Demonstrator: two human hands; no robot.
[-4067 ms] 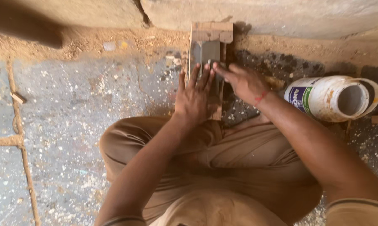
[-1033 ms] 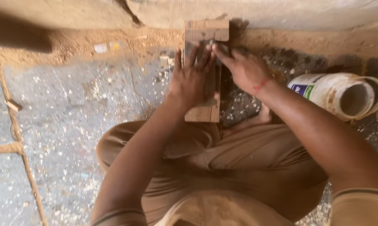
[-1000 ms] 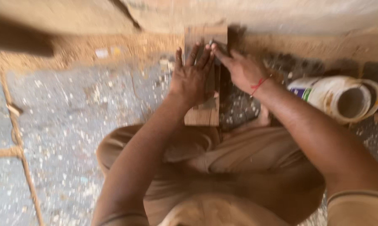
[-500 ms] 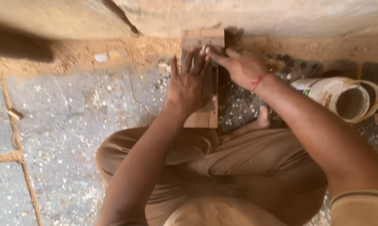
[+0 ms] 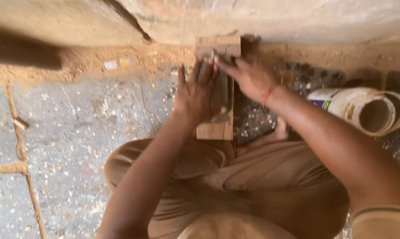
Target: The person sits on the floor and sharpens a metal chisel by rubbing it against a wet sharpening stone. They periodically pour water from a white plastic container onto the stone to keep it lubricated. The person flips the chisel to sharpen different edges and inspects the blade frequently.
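Right now both hands, left hand (image 5: 195,95) and right hand (image 5: 248,79), press flat on wooden block (image 5: 217,128); white labelled tub (image 5: 359,108) lies beside

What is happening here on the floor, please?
A person sits on the speckled floor and works on a wooden block that lies against the wall. The left hand is pressed flat on the block. The right hand reaches to its far end, fingertips near the top. A white plastic jar lies on its side to the right, and sawdust is heaped along the wall.
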